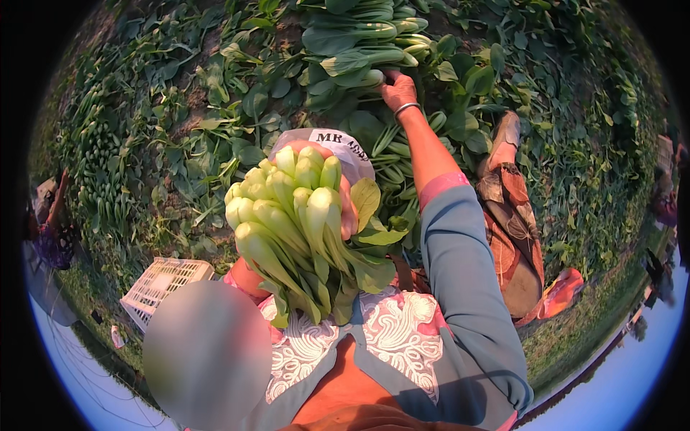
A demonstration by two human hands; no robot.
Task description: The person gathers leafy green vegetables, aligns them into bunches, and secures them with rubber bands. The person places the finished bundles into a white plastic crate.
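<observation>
My left hand [349, 207] holds a thick bunch of bok choy [283, 199] against my chest, pale stem ends up and leaves hanging down. Most of that hand is hidden by the stalks. Behind the bunch shows a translucent plastic bag [350, 148] bearing writing; what supports it is unclear. Farther out, my right hand [399, 91], with a bangle at the wrist, has its fingers around the base of a bok choy plant [372, 79]. That plant lies at the near end of a pile of cut bok choy [377, 32]. More stalks [399, 145] lie under my right forearm.
Loose leaves [199, 167] cover the soil around me. Another row of bok choy [102, 161] lies at left, near a plastic crate [167, 280]. My shod foot [506, 132] is at right. People appear at the left [54, 237] and right edges. A round blur covers the lower left.
</observation>
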